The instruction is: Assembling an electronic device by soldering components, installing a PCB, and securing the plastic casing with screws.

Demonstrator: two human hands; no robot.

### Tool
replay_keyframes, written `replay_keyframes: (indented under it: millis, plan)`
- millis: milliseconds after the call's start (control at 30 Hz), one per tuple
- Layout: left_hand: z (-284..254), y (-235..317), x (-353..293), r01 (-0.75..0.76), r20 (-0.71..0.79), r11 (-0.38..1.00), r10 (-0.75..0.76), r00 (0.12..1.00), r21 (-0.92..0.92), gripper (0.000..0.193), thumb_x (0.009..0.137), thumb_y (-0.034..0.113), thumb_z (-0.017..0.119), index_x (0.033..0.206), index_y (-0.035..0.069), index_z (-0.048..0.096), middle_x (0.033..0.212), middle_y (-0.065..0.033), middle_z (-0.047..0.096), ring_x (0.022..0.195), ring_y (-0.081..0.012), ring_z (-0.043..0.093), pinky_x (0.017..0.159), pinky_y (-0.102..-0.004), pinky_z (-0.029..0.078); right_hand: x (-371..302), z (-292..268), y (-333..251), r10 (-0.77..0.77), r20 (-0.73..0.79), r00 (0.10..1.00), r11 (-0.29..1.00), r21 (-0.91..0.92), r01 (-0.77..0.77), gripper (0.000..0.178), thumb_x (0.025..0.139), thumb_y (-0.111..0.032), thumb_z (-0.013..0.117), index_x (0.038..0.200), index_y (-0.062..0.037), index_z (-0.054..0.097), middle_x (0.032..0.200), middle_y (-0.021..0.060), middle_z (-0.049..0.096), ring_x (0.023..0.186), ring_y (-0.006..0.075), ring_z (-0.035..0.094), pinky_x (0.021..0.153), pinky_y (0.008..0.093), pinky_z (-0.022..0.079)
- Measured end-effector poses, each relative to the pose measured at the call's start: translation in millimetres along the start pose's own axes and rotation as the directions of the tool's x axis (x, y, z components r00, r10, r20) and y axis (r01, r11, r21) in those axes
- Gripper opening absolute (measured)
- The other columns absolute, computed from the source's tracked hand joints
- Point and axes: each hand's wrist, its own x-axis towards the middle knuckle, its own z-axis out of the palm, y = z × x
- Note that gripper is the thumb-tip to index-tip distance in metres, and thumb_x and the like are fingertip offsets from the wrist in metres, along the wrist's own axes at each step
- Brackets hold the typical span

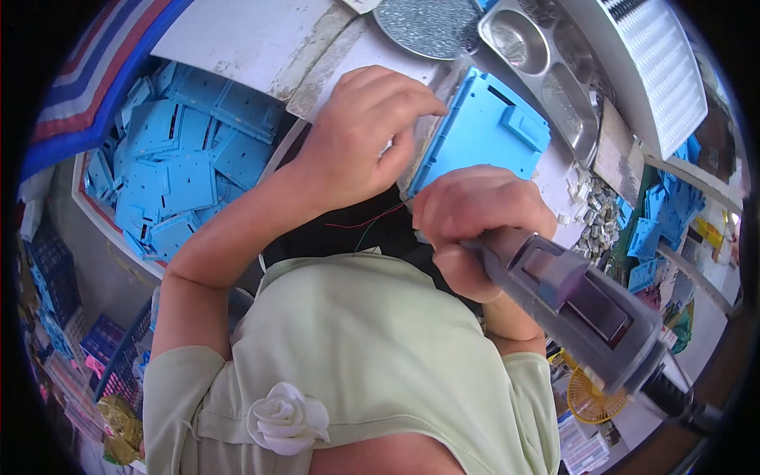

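My right hand (483, 218) is closed around the front end of a dark grey electric screwdriver (582, 297), whose cord leads off to the lower right. The driver's tip is hidden by the hand. Just beyond that hand a light blue plastic panel (483, 131) with a raised block and slots lies tilted on the work surface. My left hand (368, 127) is at the panel's left side, its fingers bent and the thumb apart from the outstretched index finger. The index fingertip is close to the panel's edge; whether it touches I cannot tell.
Left, a bin (83, 186) holds many blue panels. A round metal plate (431, 28) of small shiny pieces and a compartmented metal tray (566, 103) stand at the far side. Small silver-and-white parts (598, 218) lie loose at right, below a white ridged box (657, 71). Thin red and green wires (368, 224) cross my lap.
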Motion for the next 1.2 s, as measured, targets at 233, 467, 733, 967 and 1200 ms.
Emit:
replay_keyframes:
  millis: [233,467,733,967,1200]
  plan:
    - [46.4,27.0,38.3,-0.171,0.297,0.974,0.209,0.932,-0.151,0.034,0.076,0.0,0.071,0.109,0.001,0.071,0.114,-0.0117,0.068,0.098,-0.0315,0.063,0.087,-0.0419,0.053,-30.3,-89.7,-45.6,-0.089,-0.383,0.919,0.982,0.12,0.145,0.025,0.097,-0.016,0.068,0.112,-0.0091,0.049,0.062,0.0042,0.052,0.052,0.0158,0.05,0.055,0.0374,0.048]
    - [59.4,27.7,42.1,-0.167,0.439,0.986,0.156,0.885,-0.014,0.033,0.078,0.003,0.073,0.111,0.002,0.073,0.118,-0.0109,0.069,0.099,-0.0299,0.062,0.086,-0.0414,0.051,-48.6,-114.4,5.4,-0.088,-0.496,0.864,0.983,0.099,0.157,0.02,0.098,-0.007,0.06,0.112,-0.0029,0.046,0.066,0.0067,0.053,0.051,0.014,0.047,0.055,0.0356,0.047]
    - [61.1,25.7,44.1,-0.171,0.447,0.985,0.153,0.881,-0.001,0.033,0.079,0.002,0.072,0.112,0.004,0.074,0.117,-0.0105,0.07,0.096,-0.0296,0.062,0.086,-0.0412,0.05,-43.6,-118.7,7.2,-0.033,-0.45,0.892,0.997,-0.077,-0.003,0.012,0.103,-0.018,0.054,0.108,-0.0084,0.049,0.061,0.0022,0.044,0.055,0.0149,0.045,0.059,0.0379,0.046]
    - [61.7,25.7,43.4,-0.172,0.456,0.984,0.173,0.873,-0.044,0.036,0.078,0.005,0.074,0.114,0.005,0.072,0.121,-0.0121,0.067,0.097,-0.0305,0.062,0.086,-0.0407,0.051,-68.3,-83.9,-18.0,0.054,-0.494,0.868,0.997,0.081,-0.015,0.019,0.099,-0.022,0.061,0.107,-0.0071,0.05,0.064,0.0025,0.048,0.057,0.0165,0.047,0.059,0.0388,0.048]
    - [78.0,-3.5,78.8,-0.245,0.284,0.93,0.165,0.945,0.275,0.041,0.077,0.03,0.082,0.106,0.008,0.065,0.137,-0.0154,0.057,0.129,-0.0364,0.052,0.109,-0.0543,0.036,-29.8,-98.2,-46.8,-0.071,-0.462,0.884,0.984,0.11,0.137,0.025,0.099,-0.025,0.06,0.113,-0.0065,0.051,0.066,0.0022,0.049,0.055,0.0147,0.045,0.06,0.0356,0.045]
